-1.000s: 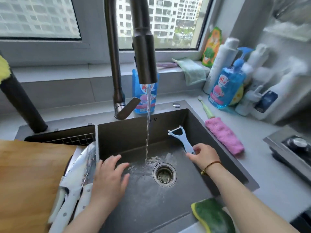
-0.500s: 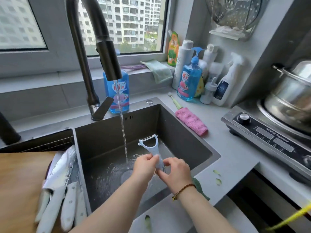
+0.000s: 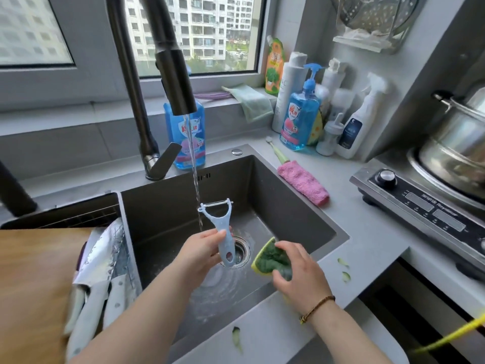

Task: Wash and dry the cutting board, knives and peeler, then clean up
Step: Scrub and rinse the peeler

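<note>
1. Left edge of frame: a wooden cutting board [image 3: 31, 285] lies flat beside the sink [image 3: 288, 206].
2. Just right of the board: the knives [image 3: 99, 261] lie bunched against the sink's left rim. Blades point to the top of the frame, white handles to the bottom.
3. Upper centre: the dark faucet [image 3: 170, 69] is running. A thin water stream [image 3: 195, 185] falls past the left edge of the peeler head; I cannot tell whether they touch.
4. Centre: the left hand [image 3: 202, 253] holds the pale blue peeler [image 3: 221, 227] over the sink, in front of the drain [image 3: 241, 250]. Its fingers [image 3: 210, 236] are curled round the lower handle, blade end up.
5. Right of centre: the right hand [image 3: 301, 274] grips a green-and-yellow sponge [image 3: 270, 258] at the sink's near right edge, fingers [image 3: 288, 248] wrapped over it. Sponge and peeler are apart.
6. Right: the counter [image 3: 367, 232] carries a pink cloth [image 3: 304, 182] by the sink rim and green peel scraps [image 3: 343, 269] near the right hand.
7. Far right: a cooktop [image 3: 420, 203] with a steel pot [image 3: 456, 145] on it.
</note>
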